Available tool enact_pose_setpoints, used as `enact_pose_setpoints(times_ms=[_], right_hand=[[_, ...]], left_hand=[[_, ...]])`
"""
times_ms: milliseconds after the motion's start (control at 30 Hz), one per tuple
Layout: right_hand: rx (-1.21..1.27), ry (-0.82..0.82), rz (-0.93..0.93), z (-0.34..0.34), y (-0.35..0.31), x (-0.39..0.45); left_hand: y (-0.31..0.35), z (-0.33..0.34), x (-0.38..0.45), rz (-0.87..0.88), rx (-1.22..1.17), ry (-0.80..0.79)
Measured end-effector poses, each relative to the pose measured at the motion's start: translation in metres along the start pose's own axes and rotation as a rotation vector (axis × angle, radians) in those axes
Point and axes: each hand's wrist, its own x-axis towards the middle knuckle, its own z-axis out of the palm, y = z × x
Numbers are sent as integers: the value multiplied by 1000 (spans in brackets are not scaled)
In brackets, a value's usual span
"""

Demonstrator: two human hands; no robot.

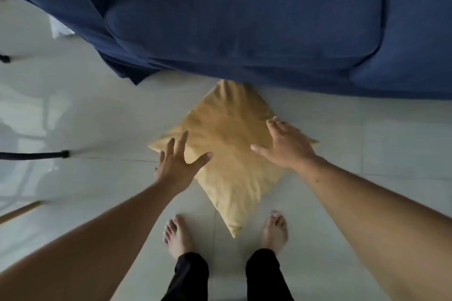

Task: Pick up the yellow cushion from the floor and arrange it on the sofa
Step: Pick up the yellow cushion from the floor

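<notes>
A yellow cushion (230, 154) lies flat on the pale tiled floor, turned like a diamond, its far corner touching the front of the dark blue sofa (244, 19). My left hand (177, 161) hovers over the cushion's left corner with fingers spread, holding nothing. My right hand (285, 145) is over the cushion's right corner, fingers also spread and empty. Whether either palm touches the fabric I cannot tell. My bare feet stand at the cushion's near corner.
The sofa's seat cushion fills the top of the view, with its blue cover hanging down at the left. A black chair or table leg (36, 154) juts in at the left, and a wooden stick (22, 210) lies below it.
</notes>
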Motion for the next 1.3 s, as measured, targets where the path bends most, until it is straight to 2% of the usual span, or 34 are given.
enact_pose_setpoints(times_ms=[133,233,300,367,433,500,600,667,833,1000,1133,1300], right_hand=[[17,17,105,38,31,67],[112,50,195,56,42,117],[204,43,220,63,42,145],[293,10,213,73,40,162],[352,-28,175,85,33,168],[382,6,150,97,21,164],[394,149,104,107,10,147],[392,175,67,108,9,132],[343,182,75,103,7,74],[461,336,70,93,-7,-23],[466,462,94,61,-31,-106],[427,476,99,-7,-64,-205]], left_hand=[[-12,66,56,-150,-208,11],[-16,106,94,-157,-289,129],[-18,127,112,-136,-311,218],[-17,141,123,-114,-328,237],[-15,149,129,-56,-330,273],[-16,150,131,38,-328,337],[-19,145,121,156,-322,361],[-20,142,107,201,-307,316],[-26,129,52,241,-293,309],[-18,97,-21,275,-320,268],[-6,54,-98,226,-340,217],[16,-23,-185,273,-286,204]])
